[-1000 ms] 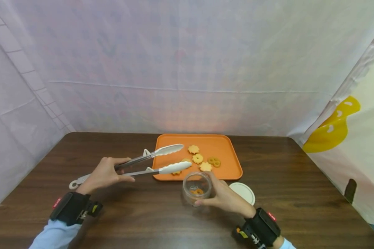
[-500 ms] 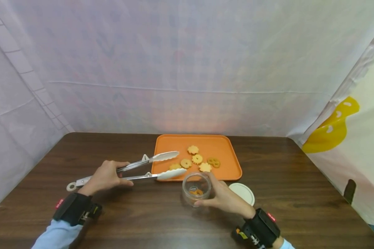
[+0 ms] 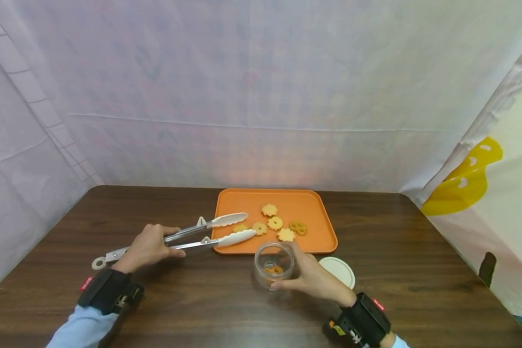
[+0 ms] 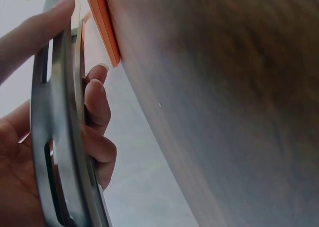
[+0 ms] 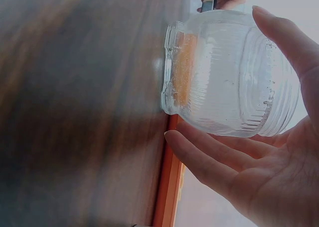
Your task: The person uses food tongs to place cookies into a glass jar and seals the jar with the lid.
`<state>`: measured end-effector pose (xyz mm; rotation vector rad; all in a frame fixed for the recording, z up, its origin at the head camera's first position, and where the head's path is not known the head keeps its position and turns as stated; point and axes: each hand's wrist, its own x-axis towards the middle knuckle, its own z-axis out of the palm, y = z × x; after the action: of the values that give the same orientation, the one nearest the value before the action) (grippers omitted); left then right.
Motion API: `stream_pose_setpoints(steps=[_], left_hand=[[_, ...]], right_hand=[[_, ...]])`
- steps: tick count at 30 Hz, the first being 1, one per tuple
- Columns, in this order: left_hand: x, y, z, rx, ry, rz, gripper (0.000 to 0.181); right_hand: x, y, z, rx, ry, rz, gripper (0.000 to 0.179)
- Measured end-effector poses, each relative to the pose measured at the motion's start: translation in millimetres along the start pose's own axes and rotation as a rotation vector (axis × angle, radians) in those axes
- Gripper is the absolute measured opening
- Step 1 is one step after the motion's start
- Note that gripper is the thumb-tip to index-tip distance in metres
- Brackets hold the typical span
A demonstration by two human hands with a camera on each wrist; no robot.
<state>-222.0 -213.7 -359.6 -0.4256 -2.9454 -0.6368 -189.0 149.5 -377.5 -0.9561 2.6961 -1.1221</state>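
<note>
My left hand [image 3: 150,245] grips a pair of metal tongs [image 3: 190,244] around both arms. The scalloped white tips stand apart, low over the left of an orange tray [image 3: 306,198], with a cookie [image 3: 240,227] showing between them. A ring-shaped cookie [image 3: 259,228] lies by the lower tip. My right hand [image 3: 309,275] holds a clear glass jar [image 5: 227,72] on the table, thumb on one side and fingers on the other. The jar's mouth is uncovered, and small brown pretzels [image 3: 275,269] lie at its bottom.
Further right on the tray are flower-shaped cookies [image 3: 269,210] and a pretzel-shaped one [image 3: 298,227]. A round white lid [image 3: 338,271] lies on the brown table [image 3: 200,309] behind my right wrist. White cloth hangs [image 3: 252,96] close behind the table.
The tongs have come left and towards me, and their tips have drawn a little closer together around the left cookie. My right hand and the jar have stayed put.
</note>
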Motion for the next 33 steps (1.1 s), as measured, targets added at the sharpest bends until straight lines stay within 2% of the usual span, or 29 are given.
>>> stream_pose_setpoints(steps=[9,21,27,33], left_hand=[[-0.1,0.4,1.1,-0.008,-0.009,0.032,0.048],[-3.8,0.0,-0.2,0.008,0.03,0.038,0.05],[-4.0,-1.1,-3.0,-0.004,0.049,0.021,0.052],[-4.2,2.8,-7.3,-0.032,0.032,-0.003,0.056]], right_hand=[[0.2,0.1,-1.2,-0.004,-0.001,0.006,0.078],[0.9,0.5,-1.0,-0.01,-0.007,0.014,0.078],[1.4,0.7,-1.4,-0.004,-0.012,0.015,0.077],[1.3,1.0,-1.8,0.01,-0.016,0.015,0.077]])
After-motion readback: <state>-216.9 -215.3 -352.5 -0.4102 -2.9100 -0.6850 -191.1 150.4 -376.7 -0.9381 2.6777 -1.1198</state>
